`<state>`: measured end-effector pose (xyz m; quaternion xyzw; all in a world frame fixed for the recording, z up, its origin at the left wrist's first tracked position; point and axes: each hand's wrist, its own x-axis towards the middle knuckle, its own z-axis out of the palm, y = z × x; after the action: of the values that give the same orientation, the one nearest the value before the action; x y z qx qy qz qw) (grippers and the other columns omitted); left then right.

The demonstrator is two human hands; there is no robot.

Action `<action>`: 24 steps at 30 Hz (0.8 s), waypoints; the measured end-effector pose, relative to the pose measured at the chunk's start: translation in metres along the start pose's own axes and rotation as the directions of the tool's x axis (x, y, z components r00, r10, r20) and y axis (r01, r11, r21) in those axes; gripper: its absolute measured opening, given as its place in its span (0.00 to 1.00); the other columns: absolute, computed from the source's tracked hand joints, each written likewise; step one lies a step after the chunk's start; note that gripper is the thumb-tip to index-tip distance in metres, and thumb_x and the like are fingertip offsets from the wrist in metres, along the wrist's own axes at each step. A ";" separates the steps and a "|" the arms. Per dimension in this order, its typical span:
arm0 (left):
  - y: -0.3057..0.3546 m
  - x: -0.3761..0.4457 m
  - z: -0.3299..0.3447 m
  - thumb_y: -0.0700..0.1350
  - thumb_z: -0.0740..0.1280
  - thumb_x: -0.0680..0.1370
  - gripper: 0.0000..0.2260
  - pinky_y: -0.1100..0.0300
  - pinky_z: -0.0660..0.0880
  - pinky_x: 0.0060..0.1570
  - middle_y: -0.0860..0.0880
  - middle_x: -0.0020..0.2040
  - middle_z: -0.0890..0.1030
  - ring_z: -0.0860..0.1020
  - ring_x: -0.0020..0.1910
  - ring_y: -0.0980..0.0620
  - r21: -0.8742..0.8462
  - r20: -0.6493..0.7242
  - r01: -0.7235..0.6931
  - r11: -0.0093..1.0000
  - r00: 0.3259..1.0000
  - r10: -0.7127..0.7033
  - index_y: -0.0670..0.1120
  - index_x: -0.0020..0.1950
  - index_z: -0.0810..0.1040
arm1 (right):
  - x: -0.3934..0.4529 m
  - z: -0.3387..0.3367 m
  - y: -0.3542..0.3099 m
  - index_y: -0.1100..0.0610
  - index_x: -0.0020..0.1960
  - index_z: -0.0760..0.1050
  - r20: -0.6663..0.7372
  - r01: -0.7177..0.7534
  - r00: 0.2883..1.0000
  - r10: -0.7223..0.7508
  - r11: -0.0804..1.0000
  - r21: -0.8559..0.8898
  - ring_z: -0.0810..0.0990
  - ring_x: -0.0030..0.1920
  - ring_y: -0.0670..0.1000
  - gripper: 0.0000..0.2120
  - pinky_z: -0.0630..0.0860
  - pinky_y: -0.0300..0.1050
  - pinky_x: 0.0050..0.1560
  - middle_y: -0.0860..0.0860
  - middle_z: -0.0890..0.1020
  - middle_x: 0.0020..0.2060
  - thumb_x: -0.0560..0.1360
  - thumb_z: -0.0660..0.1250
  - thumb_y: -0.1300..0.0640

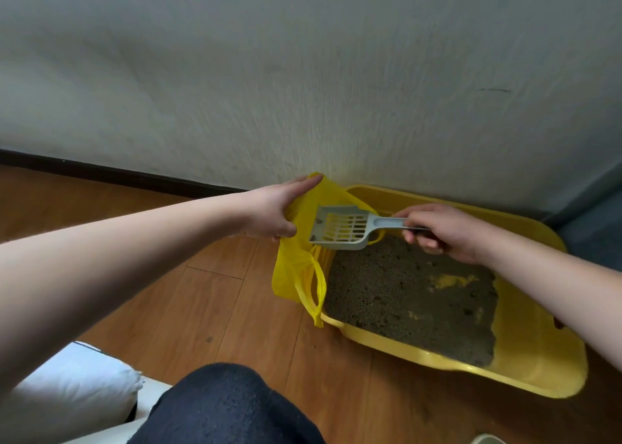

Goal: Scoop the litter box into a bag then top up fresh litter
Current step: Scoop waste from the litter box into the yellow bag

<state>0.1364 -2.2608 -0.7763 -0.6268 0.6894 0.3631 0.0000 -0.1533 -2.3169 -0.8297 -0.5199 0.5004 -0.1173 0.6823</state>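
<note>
Head view shows the left hand [269, 213] gripping the rim of the yellow bag [296, 268] at mid-frame, fingers curled on the plastic, likely to keep its mouth open. Just right of it, the right hand [437, 230] has its fingers clamped on the handle of the grey scoop [343, 228], held over the opening. Below, the litter box [538, 352] sits against the wall, its litter [404, 295] thin toward the right.

Both forearms bare, reaching forward. Left hand [273, 212]: back up, fingers extended, thumb tucked under, apparently pinching the thin material it grips. Right hand [441, 231]: knuckles up, fingers curled tight around a slim handle, wrist slightly flexed down.
</note>
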 end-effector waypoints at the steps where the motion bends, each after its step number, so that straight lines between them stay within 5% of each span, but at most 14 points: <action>1: 0.000 0.000 0.000 0.33 0.68 0.70 0.47 0.65 0.76 0.28 0.55 0.79 0.51 0.75 0.48 0.53 -0.002 -0.002 -0.003 1.000 1.000 0.003 0.59 0.79 0.46 | -0.002 -0.007 0.007 0.59 0.57 0.75 0.022 -0.023 1.000 0.023 0.999 0.031 0.64 0.19 0.43 0.13 0.58 0.35 0.18 0.51 0.75 0.29 0.80 0.54 0.65; 9: 0.003 -0.003 0.005 0.33 0.67 0.71 0.46 0.63 0.76 0.29 0.53 0.78 0.56 0.80 0.43 0.50 -0.032 0.010 0.035 0.999 0.999 -0.035 0.61 0.78 0.46 | -0.026 -0.058 0.039 0.60 0.61 0.76 0.167 -0.204 0.963 0.213 0.976 -0.069 0.70 0.23 0.44 0.13 0.67 0.33 0.23 0.53 0.77 0.31 0.80 0.57 0.64; 17: 0.008 -0.002 0.013 0.32 0.67 0.71 0.45 0.64 0.75 0.28 0.52 0.77 0.57 0.80 0.37 0.52 -0.057 0.021 0.051 0.997 0.999 -0.050 0.61 0.78 0.47 | -0.028 -0.065 0.055 0.56 0.59 0.77 0.086 -0.176 0.973 0.216 0.925 -0.337 0.69 0.26 0.45 0.13 0.66 0.35 0.25 0.50 0.78 0.30 0.80 0.58 0.63; 24: 0.012 -0.004 0.017 0.32 0.67 0.71 0.45 0.64 0.75 0.28 0.51 0.75 0.60 0.78 0.34 0.55 -0.052 0.005 0.056 0.997 0.998 -0.056 0.60 0.78 0.48 | -0.017 -0.049 0.058 0.53 0.58 0.78 -0.106 -0.136 0.991 0.087 0.704 -0.697 0.74 0.28 0.46 0.11 0.70 0.39 0.29 0.49 0.81 0.33 0.79 0.61 0.59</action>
<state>0.1197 -2.2495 -0.7807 -0.6450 0.6618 0.3822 -0.0049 -0.2216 -2.3091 -0.8655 -0.7048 0.5596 0.1064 0.4228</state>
